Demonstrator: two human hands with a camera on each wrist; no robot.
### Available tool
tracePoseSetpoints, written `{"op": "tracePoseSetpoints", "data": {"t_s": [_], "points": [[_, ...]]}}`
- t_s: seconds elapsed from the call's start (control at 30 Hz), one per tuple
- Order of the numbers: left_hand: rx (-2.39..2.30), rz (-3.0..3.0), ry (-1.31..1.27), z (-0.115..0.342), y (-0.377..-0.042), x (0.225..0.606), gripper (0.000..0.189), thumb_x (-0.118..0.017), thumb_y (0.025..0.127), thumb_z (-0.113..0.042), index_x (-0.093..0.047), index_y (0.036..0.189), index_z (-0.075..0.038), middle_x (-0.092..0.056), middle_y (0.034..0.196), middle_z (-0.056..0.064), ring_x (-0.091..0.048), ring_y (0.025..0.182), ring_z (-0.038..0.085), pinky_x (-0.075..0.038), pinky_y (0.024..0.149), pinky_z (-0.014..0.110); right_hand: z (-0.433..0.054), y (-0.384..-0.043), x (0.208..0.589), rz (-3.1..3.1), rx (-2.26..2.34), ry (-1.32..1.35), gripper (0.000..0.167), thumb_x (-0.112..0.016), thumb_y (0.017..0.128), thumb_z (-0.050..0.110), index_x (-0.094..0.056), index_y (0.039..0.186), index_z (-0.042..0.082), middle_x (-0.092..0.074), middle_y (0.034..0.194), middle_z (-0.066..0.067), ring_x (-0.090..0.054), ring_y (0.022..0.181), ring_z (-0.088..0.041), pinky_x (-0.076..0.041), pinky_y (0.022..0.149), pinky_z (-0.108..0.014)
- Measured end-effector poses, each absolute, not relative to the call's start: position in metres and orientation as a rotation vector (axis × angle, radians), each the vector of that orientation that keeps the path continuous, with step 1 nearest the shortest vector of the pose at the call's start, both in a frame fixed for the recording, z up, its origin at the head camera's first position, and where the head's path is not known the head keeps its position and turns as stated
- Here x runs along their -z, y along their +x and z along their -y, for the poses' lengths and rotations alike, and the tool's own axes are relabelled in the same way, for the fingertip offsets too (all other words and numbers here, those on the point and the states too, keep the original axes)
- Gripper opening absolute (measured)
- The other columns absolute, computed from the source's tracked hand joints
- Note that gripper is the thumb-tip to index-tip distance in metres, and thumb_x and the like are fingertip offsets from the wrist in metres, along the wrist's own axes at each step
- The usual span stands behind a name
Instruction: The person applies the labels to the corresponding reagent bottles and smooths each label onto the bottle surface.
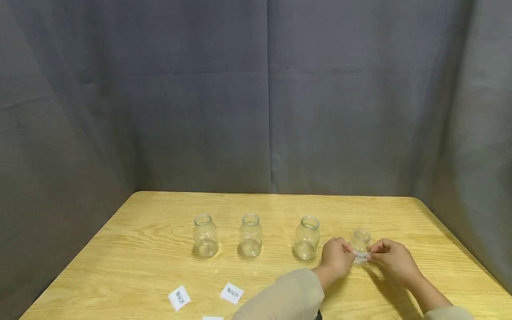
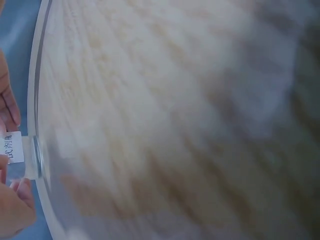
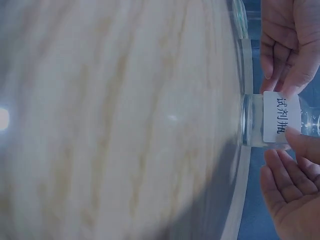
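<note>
A small clear glass jar stands upright at the right of the table. Across its front is a white label with dark handwritten characters, curving along the glass. My left hand pinches the label's left end, and my right hand holds the right end. In the right wrist view both thumbs lie on the label against the glass, while the other fingers sit beside and behind the jar. Only part of the label shows at the left edge of the left wrist view.
Three more clear glass jars stand to the left: one nearest the hands, a middle jar and a far-left jar. Nearer the front lie a tilted white label, another label and a partly cropped white piece. Grey curtains surround the table.
</note>
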State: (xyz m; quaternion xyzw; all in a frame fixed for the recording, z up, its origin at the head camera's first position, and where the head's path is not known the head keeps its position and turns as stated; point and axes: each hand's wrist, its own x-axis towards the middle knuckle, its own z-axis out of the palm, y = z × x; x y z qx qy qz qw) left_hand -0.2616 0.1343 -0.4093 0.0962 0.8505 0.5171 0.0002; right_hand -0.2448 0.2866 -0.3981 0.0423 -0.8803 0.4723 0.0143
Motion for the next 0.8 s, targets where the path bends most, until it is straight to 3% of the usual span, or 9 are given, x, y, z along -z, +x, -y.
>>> {"op": "tracePoseSetpoints", "data": {"t_s": [0.13, 0.3, 0.43, 0.57, 0.8], "points": [[-1.659, -2.610, 0.282, -0.133, -0.261, 0.410, 0.015, -0.064, 0.075, -0.002, -0.053, 0.071, -0.011, -0.047, 0.066, -0.007, -0.043, 0.053, 0.005, -0.038, 0.045, 0.016, -0.289, -0.246, 0.397, 2.707, -1.569, 0.172, 0.037, -0.067, 0.073, 0.009, -0.046, 0.097, -0.011, -0.057, 0.094, -0.018, -0.057, 0.079, -0.016, -0.048, 0.067, -0.026], [-1.636, -2.625, 0.331, -0.128, -0.265, 0.410, 0.018, -0.067, 0.072, -0.003, -0.050, 0.076, -0.010, -0.050, 0.068, -0.005, -0.046, 0.055, 0.004, -0.040, 0.047, 0.015, -0.293, -0.251, 0.397, 2.777, -1.544, 0.287, 0.058, -0.065, 0.075, 0.014, -0.036, 0.116, -0.016, -0.055, 0.097, -0.021, -0.056, 0.083, -0.023, -0.048, 0.070, -0.030], [-1.549, -2.673, 0.400, -0.126, -0.268, 0.407, 0.024, -0.070, 0.069, -0.008, -0.053, 0.086, -0.010, -0.053, 0.076, -0.006, -0.050, 0.066, 0.004, -0.042, 0.057, 0.014, -0.296, -0.254, 0.398, 2.842, -1.477, 0.335, 0.054, -0.065, 0.074, 0.018, -0.043, 0.112, -0.015, -0.056, 0.097, -0.018, -0.054, 0.087, -0.027, -0.047, 0.073, -0.033], [-1.343, -2.784, 0.504, -0.126, -0.267, 0.405, 0.031, -0.070, 0.068, -0.015, -0.057, 0.096, -0.010, -0.053, 0.080, -0.007, -0.049, 0.071, 0.003, -0.042, 0.061, 0.013, -0.299, -0.256, 0.403, 2.839, -1.547, 0.410, 0.051, -0.065, 0.075, 0.019, -0.045, 0.108, -0.014, -0.055, 0.102, -0.023, -0.053, 0.092, -0.033, -0.046, 0.076, -0.038], [-1.267, -2.855, 0.615, -0.125, -0.270, 0.404, 0.029, -0.072, 0.065, -0.013, -0.056, 0.089, -0.009, -0.061, 0.087, -0.002, -0.055, 0.072, 0.003, -0.042, 0.058, 0.010, -0.300, -0.258, 0.402, 2.822, -1.539, 0.518, 0.059, -0.063, 0.076, 0.020, -0.039, 0.115, -0.017, -0.053, 0.106, -0.028, -0.052, 0.096, -0.037, -0.046, 0.077, -0.037]]}}
